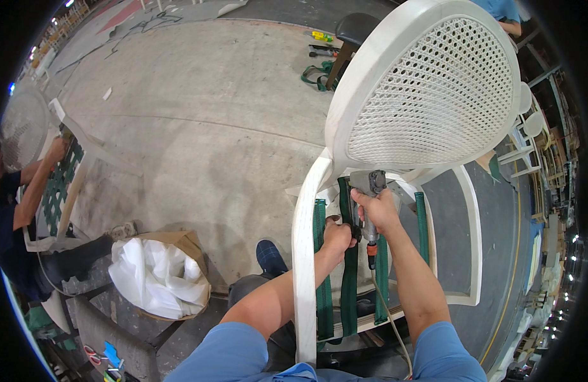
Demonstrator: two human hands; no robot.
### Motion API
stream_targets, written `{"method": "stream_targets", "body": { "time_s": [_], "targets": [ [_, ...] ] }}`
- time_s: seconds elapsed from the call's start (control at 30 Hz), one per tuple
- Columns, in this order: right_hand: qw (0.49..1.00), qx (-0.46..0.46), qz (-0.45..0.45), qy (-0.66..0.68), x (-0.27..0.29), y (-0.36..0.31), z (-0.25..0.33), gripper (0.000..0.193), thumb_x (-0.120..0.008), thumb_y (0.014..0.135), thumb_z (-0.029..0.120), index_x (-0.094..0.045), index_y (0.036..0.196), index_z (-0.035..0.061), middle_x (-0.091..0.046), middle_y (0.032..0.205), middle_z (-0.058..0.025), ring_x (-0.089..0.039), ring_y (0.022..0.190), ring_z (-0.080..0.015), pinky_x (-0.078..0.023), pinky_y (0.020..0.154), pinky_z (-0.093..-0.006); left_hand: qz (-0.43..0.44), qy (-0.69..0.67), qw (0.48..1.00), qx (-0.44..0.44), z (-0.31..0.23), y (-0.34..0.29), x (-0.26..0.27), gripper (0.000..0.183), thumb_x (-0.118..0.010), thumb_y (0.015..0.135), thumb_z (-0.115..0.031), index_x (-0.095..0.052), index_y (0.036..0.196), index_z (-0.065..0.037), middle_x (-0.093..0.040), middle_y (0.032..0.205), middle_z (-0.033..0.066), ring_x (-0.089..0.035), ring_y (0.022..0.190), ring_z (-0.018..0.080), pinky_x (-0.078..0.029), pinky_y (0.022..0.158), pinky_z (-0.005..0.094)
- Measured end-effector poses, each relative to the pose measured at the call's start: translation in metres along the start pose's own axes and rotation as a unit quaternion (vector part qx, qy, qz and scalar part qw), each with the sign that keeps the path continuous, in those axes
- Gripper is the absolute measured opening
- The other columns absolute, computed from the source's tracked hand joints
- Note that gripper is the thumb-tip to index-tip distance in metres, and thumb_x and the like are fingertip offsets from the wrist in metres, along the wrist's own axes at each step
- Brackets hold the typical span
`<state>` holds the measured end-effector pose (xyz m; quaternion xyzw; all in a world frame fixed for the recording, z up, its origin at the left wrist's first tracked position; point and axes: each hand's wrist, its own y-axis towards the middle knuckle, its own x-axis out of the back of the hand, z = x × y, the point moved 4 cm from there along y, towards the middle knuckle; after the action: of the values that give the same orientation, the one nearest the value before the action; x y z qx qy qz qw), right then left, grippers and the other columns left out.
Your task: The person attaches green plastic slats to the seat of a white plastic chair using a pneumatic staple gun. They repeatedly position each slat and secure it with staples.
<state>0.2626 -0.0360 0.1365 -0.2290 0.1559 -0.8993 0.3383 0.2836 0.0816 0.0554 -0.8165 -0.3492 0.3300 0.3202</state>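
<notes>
A white chair frame (305,254) with a woven cane back (434,95) stands before me, and green webbing straps (324,274) run across its seat opening. In my right hand (381,210) is a grey pneumatic staple gun (369,183), held over the seat's far part; its orange air fitting (372,250) leads to a thin hose (389,315). My left hand (338,235) is closed beside the middle strap (349,286), left of the gun. A brownish rounded end shows at its fist, but most of what it grips is hidden.
At left a co-worker's arm (36,191) reaches over another chair with green woven webbing (55,191). A paper sack with white plastic lining (157,277) stands on the floor. Scissors (92,355) lie lower left. A dark stool (354,32) stands beyond my chair.
</notes>
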Motion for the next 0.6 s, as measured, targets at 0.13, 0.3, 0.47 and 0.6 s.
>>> {"method": "stream_targets", "body": {
  "time_s": [0.13,0.3,0.47,0.6],
  "targets": [
    [1.000,0.003,-0.007,-0.027,-0.009,-0.002,0.009,0.020,-0.076,0.084,0.018,-0.066,0.078,0.0021,-0.059,0.060,-0.0030,-0.051,0.045,-0.0123,-0.039,0.041,-0.0297,0.041,0.002,0.999,-0.015,0.010,0.018,0.006,0.025,-0.047,0.094,-0.005,-0.052,0.116,0.005,-0.065,0.097,0.0135,-0.064,0.071,0.0194,-0.055,0.056,0.0304],
    [1.000,0.007,-0.011,-0.008,-0.007,-0.006,0.011,0.019,-0.076,0.084,0.017,-0.065,0.080,0.0019,-0.059,0.060,-0.0022,-0.051,0.045,-0.0114,-0.040,0.041,-0.0291,0.031,0.000,1.000,-0.004,0.013,0.017,0.000,0.018,-0.046,0.095,-0.004,-0.055,0.108,0.004,-0.066,0.095,0.0125,-0.065,0.073,0.0193,-0.055,0.058,0.0300],
    [1.000,0.022,0.014,0.004,-0.013,-0.005,0.011,0.018,-0.075,0.085,0.016,-0.066,0.084,0.0011,-0.058,0.061,-0.0017,-0.051,0.046,-0.0112,-0.040,0.041,-0.0289,0.032,-0.020,0.999,0.000,0.012,0.018,0.002,0.019,-0.047,0.094,-0.002,-0.055,0.109,0.005,-0.066,0.091,0.0133,-0.064,0.069,0.0194,-0.053,0.057,0.0305],
    [1.000,0.018,0.016,-0.008,-0.015,-0.006,0.011,0.018,-0.075,0.085,0.016,-0.067,0.086,0.0004,-0.059,0.062,-0.0024,-0.051,0.045,-0.0113,-0.039,0.041,-0.0291,0.024,0.002,1.000,0.003,0.014,0.019,0.004,0.024,-0.048,0.089,0.003,-0.056,0.111,0.010,-0.065,0.092,0.0172,-0.063,0.069,0.0212,-0.051,0.056,0.0332]
  ]
}}
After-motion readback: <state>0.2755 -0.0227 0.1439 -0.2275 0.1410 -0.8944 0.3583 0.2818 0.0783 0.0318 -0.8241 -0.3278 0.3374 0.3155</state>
